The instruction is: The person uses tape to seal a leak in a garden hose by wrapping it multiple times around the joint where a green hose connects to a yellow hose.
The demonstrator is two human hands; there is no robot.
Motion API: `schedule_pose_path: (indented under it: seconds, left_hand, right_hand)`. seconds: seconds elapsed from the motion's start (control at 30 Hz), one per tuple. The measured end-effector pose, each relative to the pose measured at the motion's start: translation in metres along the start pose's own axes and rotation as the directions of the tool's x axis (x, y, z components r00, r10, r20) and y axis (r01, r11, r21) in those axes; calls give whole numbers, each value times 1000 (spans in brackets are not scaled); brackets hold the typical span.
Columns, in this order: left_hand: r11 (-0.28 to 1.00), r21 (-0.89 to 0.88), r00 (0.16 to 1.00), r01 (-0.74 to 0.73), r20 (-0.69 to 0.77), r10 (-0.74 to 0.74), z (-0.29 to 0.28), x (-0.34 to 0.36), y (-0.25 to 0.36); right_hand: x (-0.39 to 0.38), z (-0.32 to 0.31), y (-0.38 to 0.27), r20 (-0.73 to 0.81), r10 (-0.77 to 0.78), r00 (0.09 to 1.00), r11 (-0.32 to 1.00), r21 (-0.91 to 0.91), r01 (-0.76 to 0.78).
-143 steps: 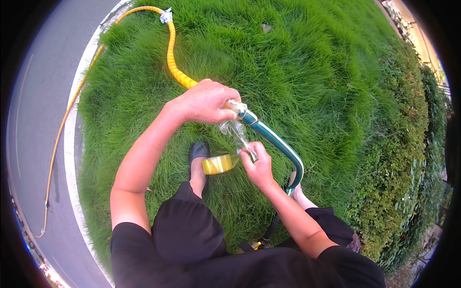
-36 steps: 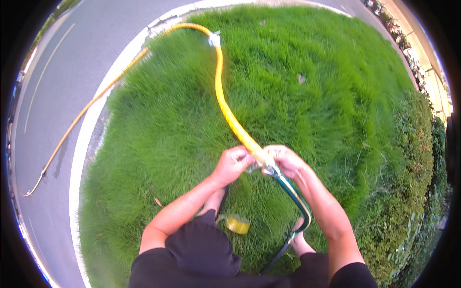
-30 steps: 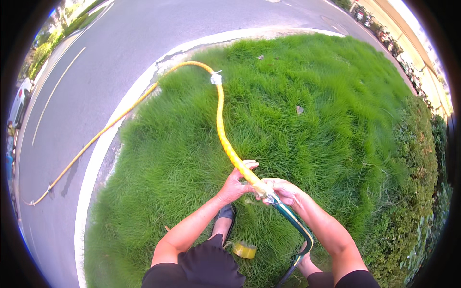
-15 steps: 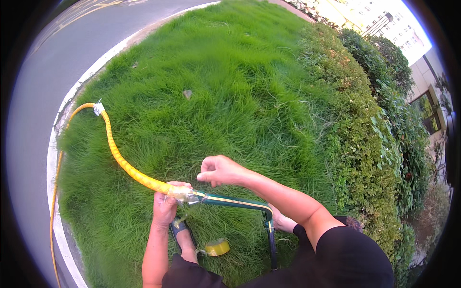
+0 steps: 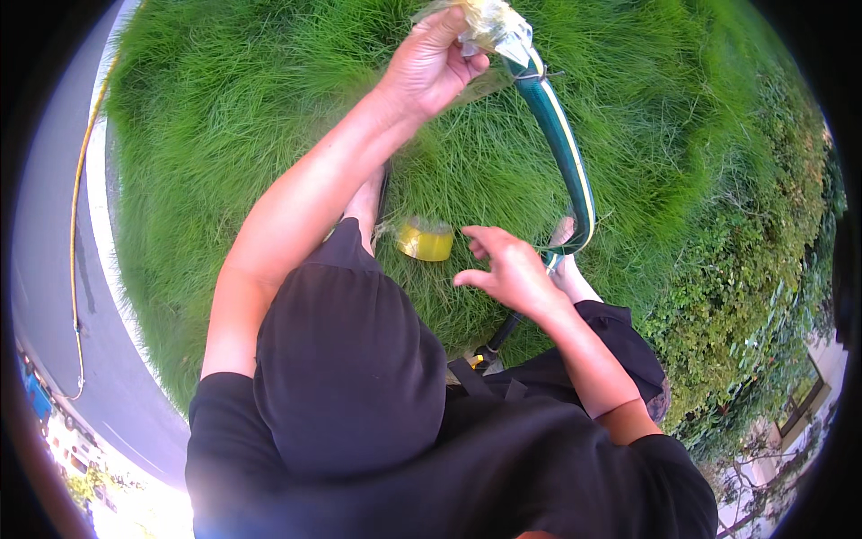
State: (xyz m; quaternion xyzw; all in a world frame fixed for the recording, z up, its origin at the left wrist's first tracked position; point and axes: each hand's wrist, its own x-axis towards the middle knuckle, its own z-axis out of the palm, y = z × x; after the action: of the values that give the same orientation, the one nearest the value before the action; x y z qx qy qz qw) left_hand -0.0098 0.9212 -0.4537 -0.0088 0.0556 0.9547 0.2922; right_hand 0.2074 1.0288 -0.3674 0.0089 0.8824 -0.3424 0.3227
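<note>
My left hand [image 5: 435, 65] grips the joint of a hose at the upper middle, where crumpled clear tape [image 5: 496, 27] is wrapped around it. From that joint a dark green hose [image 5: 558, 130] with a pale stripe runs down and bends near my foot. A thin wire tie [image 5: 539, 75] circles the green hose just below the wrapping. My right hand [image 5: 514, 274] holds nothing, its thumb and fingers apart, just right of a roll of yellow tape [image 5: 425, 241] lying in the grass. The yellow hose section beyond the joint is out of view here.
Long grass [image 5: 269, 99] surrounds me. A thin orange-yellow hose [image 5: 76, 207] lies along the grey road [image 5: 135, 395] at left, beside a white curb [image 5: 101, 189]. Bushes [image 5: 736, 278] line the right side. A black pole-like part [image 5: 503, 334] is between my legs.
The view has tilted down toward my body. My right hand has moved from beside the joint to beside the tape roll, and its fingers have spread. My left hand still holds the joint.
</note>
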Motion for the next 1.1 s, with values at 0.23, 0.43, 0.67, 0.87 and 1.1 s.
schedule_pose_path:
  seconds: [0.23,0.43,0.67,0.87,1.1]
  left_hand:
    - [923,-327,978,203,24,-206,-12,2,-13]
    - [918,-349,978,189,-15,-207,-41,-8,6]
    - [980,-113,986,164,-23,-167,-27,-9,29]
    - [967,171,927,187,-356,-117,18,-2,41]
    - [955,296,969,30,-243,45,12,3,53]
  right_hand:
    - [57,101,10,136,-53,989,945,-313,94]
    - [27,65,12,173,-17,985,992,129,-5]
    - [9,-29,-30,-269,-319,909,928,-285,241]
    - [71,-80,-51,-570,-34,821,986,-151,-64]
    - [87,-94,-32,-357,107,928,993,-10,-118]
